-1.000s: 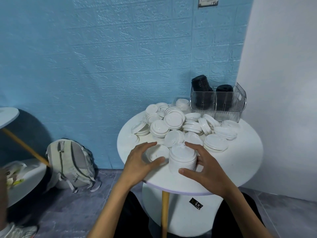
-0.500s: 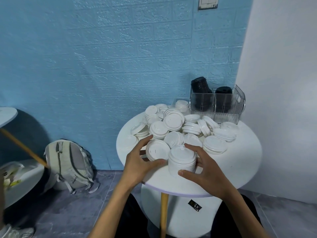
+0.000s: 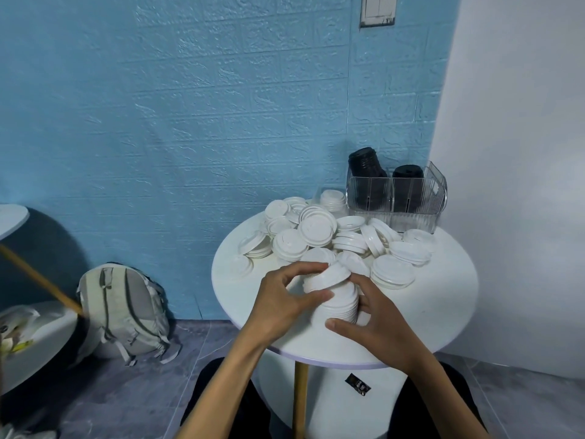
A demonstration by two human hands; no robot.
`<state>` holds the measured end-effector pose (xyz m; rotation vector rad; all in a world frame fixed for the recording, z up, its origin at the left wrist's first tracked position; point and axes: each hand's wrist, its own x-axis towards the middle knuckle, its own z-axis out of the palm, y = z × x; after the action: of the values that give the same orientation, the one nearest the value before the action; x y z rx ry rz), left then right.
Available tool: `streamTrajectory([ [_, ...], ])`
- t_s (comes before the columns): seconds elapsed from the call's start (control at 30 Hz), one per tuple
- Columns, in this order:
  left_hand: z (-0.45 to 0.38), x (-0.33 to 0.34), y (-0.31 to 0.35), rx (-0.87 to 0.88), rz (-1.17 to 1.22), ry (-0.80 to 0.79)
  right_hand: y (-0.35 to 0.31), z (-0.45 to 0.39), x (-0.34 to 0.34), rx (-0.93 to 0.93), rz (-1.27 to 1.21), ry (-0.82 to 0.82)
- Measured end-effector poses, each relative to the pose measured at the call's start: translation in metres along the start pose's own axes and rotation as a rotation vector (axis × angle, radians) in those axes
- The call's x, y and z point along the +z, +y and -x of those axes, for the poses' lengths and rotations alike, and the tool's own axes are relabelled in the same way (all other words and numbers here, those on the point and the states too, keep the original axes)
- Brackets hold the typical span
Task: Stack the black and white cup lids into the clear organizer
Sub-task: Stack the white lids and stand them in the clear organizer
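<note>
A blue brick-textured wall (image 3: 221, 122) fills the background of my head view, meeting a plain white wall (image 3: 522, 153) on the right, with grey floor tiles (image 3: 142, 391) below. In front of me stands a round white table (image 3: 443, 296) on a wooden leg (image 3: 300, 397).

Near the table's front edge sits a short stack of white lids (image 3: 340, 307). My right hand (image 3: 376, 324) curls round its right side, thumb across the front near the base. My left hand (image 3: 281, 299) pinches a single white lid (image 3: 329, 277) between thumb and fingertips, holding it tilted on the top of that stack; whether it has seated or only leans there I cannot quite tell.

Behind the stack lies a loose heap of white lids (image 3: 316, 229), some flat, some on edge, spreading across the far half of the table. At the back right corner stands the clear organizer (image 3: 395, 201), touching the heap's edge. Two columns of black lids (image 3: 368, 172) rise out of its compartments, the left one leaning.

On the floor to the left a pale backpack (image 3: 126, 308) rests against the blue wall. A second white table (image 3: 12, 217) shows at the left edge, and a small black tag (image 3: 357, 384) is stuck to my table's base.
</note>
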<state>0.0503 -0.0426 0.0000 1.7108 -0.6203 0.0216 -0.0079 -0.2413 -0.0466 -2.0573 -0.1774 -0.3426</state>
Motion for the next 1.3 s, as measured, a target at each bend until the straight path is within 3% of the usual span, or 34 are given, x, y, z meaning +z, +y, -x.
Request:
streamTrajectory([
  [0.67, 0.005, 0.006, -0.012, 0.088, -0.08, -0.089, -0.001, 0.0, 0.003, 0.04, -0.078, -0.016],
  [1.3, 0.008, 0.017, -0.021, -0.03, 0.074, -0.052, 0.002, -0.002, -0.001, -0.024, -0.024, 0.076],
])
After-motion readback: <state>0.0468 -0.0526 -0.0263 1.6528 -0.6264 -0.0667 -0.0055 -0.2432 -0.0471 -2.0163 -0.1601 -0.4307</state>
